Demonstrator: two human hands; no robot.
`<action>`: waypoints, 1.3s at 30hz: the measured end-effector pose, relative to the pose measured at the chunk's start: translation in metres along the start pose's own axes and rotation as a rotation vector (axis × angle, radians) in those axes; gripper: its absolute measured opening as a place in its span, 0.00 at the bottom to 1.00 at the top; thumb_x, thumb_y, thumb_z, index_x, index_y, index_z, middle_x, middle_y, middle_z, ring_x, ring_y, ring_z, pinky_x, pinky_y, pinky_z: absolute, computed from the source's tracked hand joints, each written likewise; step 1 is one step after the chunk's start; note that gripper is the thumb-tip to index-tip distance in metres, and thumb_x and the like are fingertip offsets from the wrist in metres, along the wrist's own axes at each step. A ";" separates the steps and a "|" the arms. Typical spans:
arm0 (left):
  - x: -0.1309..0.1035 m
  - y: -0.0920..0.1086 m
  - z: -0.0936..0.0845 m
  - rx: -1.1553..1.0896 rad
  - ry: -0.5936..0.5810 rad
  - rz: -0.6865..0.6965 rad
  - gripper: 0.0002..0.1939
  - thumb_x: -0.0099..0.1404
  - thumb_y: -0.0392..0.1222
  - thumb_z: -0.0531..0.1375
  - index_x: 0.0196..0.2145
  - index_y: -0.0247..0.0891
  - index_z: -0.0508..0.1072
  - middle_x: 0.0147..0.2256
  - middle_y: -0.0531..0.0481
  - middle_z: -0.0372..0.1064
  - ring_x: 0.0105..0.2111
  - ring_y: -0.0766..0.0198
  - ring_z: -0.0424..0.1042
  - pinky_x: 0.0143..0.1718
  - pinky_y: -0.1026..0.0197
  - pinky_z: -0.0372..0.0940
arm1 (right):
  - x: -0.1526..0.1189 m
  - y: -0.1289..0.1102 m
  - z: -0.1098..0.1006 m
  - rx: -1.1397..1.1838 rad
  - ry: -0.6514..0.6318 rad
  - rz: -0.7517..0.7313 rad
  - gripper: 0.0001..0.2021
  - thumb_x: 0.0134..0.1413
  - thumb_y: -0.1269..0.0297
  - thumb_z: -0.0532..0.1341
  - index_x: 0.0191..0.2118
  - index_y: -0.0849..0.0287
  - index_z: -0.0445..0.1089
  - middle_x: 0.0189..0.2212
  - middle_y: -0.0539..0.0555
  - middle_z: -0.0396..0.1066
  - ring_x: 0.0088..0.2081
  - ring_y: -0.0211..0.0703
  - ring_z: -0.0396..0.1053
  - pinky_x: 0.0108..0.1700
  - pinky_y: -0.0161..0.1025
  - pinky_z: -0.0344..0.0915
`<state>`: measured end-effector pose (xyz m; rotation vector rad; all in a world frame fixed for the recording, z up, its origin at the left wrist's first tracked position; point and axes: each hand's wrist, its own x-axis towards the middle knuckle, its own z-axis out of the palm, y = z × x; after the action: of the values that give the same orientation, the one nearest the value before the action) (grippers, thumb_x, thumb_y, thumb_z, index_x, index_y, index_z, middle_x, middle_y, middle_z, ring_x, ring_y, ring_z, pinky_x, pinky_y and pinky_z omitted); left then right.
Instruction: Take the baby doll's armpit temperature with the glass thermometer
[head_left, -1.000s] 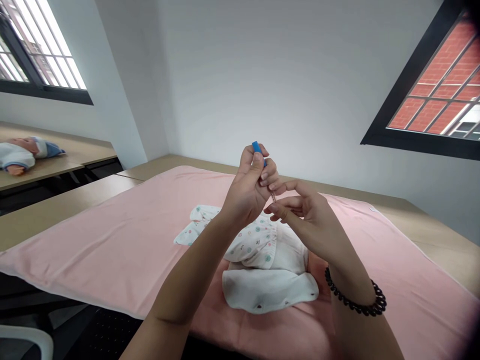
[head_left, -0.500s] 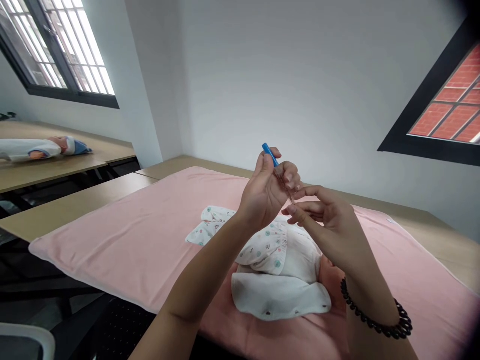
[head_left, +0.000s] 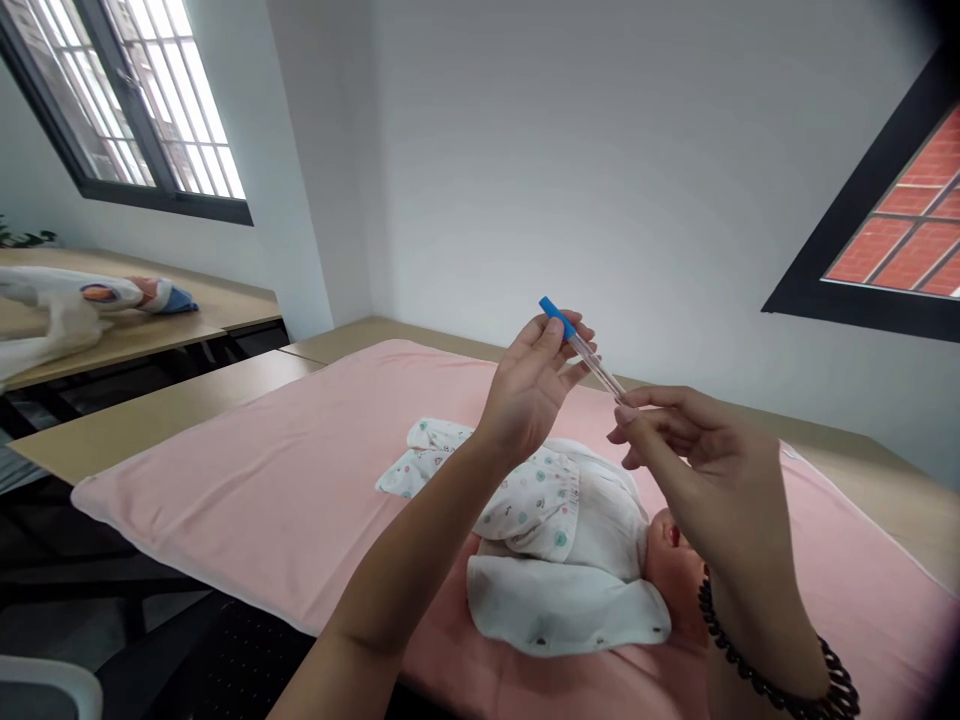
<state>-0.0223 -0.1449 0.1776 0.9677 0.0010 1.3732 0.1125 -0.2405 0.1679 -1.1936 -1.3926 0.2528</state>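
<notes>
One blue-capped clear tube (head_left: 598,370) is held in the air by both ends, between the left hand (head_left: 529,385) and the right hand (head_left: 705,465). It looks to be above the doll (head_left: 667,565), tilted, with its blue cap (head_left: 556,316) the higher end and toward the doll's legs, its clear end lower and toward the doll's head; whether it hangs directly over the body cannot be told. The left thumb and index finger are clamped on the blue cap, the other fingers loosely bent behind the tube. The right thumb and index finger are pinched together on the clear end, the remaining fingers curled in. A black coiled band (head_left: 841,672) circles the right wrist, near the doll's head, which that hand and arm partly cover.

The doll lies in a white top (head_left: 607,515) and printed trousers (head_left: 540,500), partly hidden by the left forearm. Along the doll's near side is a white cloth panel (head_left: 562,605) with small dark marks at its edge. Beneath the doll spreads a pink blanket (head_left: 225,480), draped over a wooden surface (head_left: 195,405) that shows past the doll's legs. Well beyond those legs, a second doll (head_left: 146,292) in white with a blue cap end lies on another surface (head_left: 251,305).
</notes>
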 end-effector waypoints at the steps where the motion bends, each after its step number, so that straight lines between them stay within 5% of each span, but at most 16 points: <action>1: 0.000 0.000 0.000 0.015 0.004 0.002 0.08 0.71 0.46 0.63 0.41 0.40 0.76 0.40 0.48 0.73 0.45 0.62 0.73 0.53 0.55 0.67 | -0.001 0.000 0.000 -0.024 0.040 -0.016 0.11 0.58 0.54 0.70 0.41 0.55 0.78 0.28 0.52 0.77 0.29 0.41 0.74 0.31 0.35 0.73; 39: 0.006 0.014 -0.007 0.056 0.086 0.115 0.11 0.69 0.48 0.66 0.43 0.40 0.75 0.40 0.50 0.72 0.48 0.62 0.74 0.55 0.57 0.68 | -0.003 0.006 -0.004 -0.112 0.141 -0.063 0.14 0.55 0.51 0.71 0.44 0.51 0.79 0.35 0.52 0.78 0.34 0.44 0.77 0.35 0.37 0.78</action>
<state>-0.0355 -0.1372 0.1840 0.9663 0.0496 1.5268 0.1181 -0.2422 0.1631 -1.2332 -1.3325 0.0455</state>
